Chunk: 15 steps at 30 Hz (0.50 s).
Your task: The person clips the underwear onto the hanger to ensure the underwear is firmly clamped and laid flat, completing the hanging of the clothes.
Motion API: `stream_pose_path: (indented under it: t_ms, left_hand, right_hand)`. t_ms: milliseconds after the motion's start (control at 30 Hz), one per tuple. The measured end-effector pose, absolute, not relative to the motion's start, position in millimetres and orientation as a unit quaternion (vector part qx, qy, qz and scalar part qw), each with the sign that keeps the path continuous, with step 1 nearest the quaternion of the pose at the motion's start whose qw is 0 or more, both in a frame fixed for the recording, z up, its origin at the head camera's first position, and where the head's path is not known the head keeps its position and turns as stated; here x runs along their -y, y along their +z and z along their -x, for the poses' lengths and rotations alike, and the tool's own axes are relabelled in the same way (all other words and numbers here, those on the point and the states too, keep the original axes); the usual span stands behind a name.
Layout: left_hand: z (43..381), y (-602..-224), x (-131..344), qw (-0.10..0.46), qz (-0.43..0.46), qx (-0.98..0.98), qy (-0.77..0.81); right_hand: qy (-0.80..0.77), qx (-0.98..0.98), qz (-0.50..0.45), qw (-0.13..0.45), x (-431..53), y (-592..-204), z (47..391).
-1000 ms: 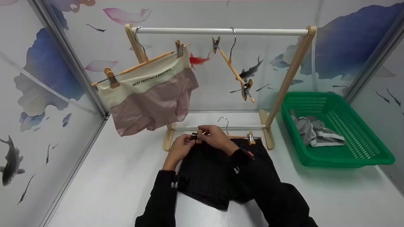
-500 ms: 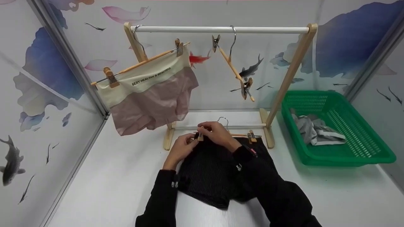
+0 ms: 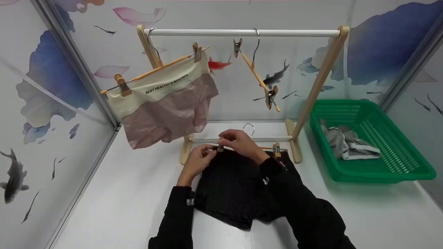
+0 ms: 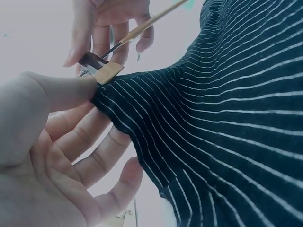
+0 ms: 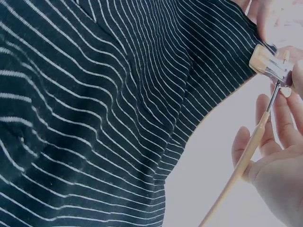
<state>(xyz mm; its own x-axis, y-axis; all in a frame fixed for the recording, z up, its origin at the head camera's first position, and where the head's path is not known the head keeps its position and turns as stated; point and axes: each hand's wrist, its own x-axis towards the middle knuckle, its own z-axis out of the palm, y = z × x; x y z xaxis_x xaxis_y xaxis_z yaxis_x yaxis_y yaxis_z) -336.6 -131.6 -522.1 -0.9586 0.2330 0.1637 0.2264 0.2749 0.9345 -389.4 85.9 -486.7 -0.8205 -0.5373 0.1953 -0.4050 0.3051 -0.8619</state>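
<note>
Black shorts with thin white stripes lie spread on the white table, waistband away from me. My left hand pinches the waistband's left corner between thumb and fingers. Beside it, my right hand pinches the left clip of a wooden clip hanger. In both wrist views the clip's jaws lie over the waistband edge, close to my left thumb. The hanger's right clip sits on the other end of the waistband. Its metal hook points away from me.
A wooden rack with a white rail stands behind the shorts. From it hang pink-and-cream shorts on a clip hanger and a bare clip hanger. A green basket at right holds grey-and-white cloth.
The left clip has moved slightly right and tilted onto the waistband corner, with my right hand shifting a little up and right. My left hand keeps its pinch on the shorts.
</note>
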Motion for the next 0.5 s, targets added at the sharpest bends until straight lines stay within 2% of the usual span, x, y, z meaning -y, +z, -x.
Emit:
stream_pose_path:
  t_ms: [300, 500]
  left_hand:
    - [337, -518, 134, -0.017, -0.096, -0.816, 0.570]
    - [338, -518, 134, -0.030, -0.107, -0.816, 0.567]
  right_hand:
    - [-0.549, -0.778, 0.304, 0.034, -92, -492, 394]
    - [-0.587, -0.745, 0.316, 0.021, -91, -474, 378]
